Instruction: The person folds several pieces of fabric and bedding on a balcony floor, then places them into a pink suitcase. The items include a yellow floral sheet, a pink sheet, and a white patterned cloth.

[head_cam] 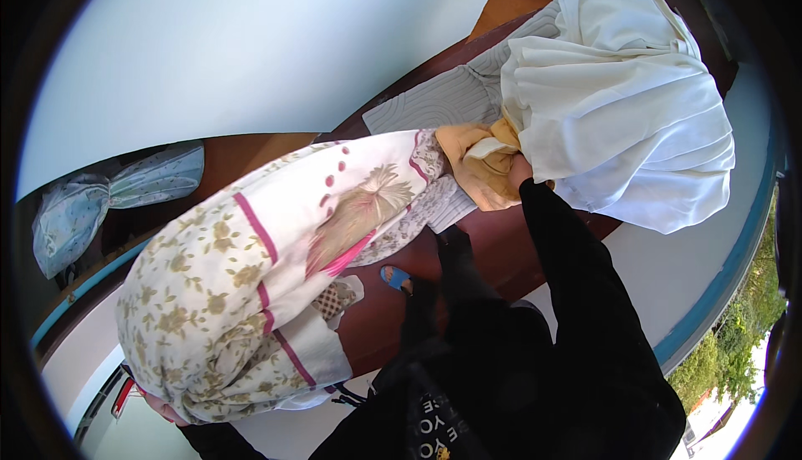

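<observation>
My left hand [161,407], at the lower left, grips the edge of a white floral-printed cloth [188,272] with pink bands. The cloth stretches in folds towards the upper right. My right hand [519,172] grips a bunched orange-tan cloth [476,162] at the far end of the floral one. Its fingers are partly hidden in the folds. Whether the two cloths are joined, I cannot tell. Beside my right hand, a large white pleated cloth [633,103] hangs in loose folds; what supports it is hidden.
A grey quilted cover [438,96] lies behind the cloths. The floor [376,334] is dark red, and a blue slipper [395,277] is on a foot below. A tied, light-blue patterned bundle [109,197] sits left. A pale wall [250,40] rises beyond. Greenery [727,328] shows at right.
</observation>
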Motion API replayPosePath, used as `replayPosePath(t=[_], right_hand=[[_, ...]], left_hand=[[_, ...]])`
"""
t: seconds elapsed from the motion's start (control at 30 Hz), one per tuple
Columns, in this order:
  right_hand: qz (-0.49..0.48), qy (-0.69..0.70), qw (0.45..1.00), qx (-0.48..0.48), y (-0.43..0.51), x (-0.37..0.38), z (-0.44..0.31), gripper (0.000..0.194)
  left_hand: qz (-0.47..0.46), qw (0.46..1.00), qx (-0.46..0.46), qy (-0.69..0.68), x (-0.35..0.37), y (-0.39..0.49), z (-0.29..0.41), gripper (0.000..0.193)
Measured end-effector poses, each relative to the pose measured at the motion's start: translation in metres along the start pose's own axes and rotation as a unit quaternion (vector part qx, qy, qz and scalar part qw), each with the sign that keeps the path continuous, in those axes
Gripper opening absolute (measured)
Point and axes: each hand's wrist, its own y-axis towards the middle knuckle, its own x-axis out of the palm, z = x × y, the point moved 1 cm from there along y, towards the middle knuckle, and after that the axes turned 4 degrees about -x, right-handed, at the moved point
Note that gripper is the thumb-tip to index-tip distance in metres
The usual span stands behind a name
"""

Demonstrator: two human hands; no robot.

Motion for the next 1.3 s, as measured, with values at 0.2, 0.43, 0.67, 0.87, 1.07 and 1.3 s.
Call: replayPosePath(t=[0.2, 0.43, 0.67, 0.87, 1.07, 1.3], right_hand=[[-0.084, -0.079, 0.979, -0.169, -0.024, -0.135, -0.118, 0.030], [0.043, 0.256, 0.856, -0.447, 0.017, -0.179, -0.252, 0.069], [-0.057, 0.327, 0.771, -0.544, 0.053, -0.199, -0.386, 0.107], [-0.339, 0.572, 0.611, -0.429, 0.118, -0.200, -0.428, 0.037], [-0.225, 0.748, 0.483, -0.395, 0.169, -0.414, -0.406, 0.028], [0.075, 0.549, 0.472, -0.686, 0.127, -0.621, -0.470, 0.014]], left_hand=[[0.071, 0.993, 0.095, -0.005, -0.071, -0.077, 0.037, 0.071], [0.149, 0.976, 0.146, 0.055, -0.024, -0.120, 0.070, 0.077], [0.236, 0.954, 0.121, 0.140, 0.024, -0.159, 0.108, 0.071], [0.307, 0.945, 0.077, 0.083, 0.110, -0.149, 0.086, 0.064], [0.343, 0.919, -0.074, 0.180, 0.179, -0.151, 0.061, 0.059], [0.349, 0.901, -0.164, 0.197, 0.123, -0.143, 0.053, 0.061]])
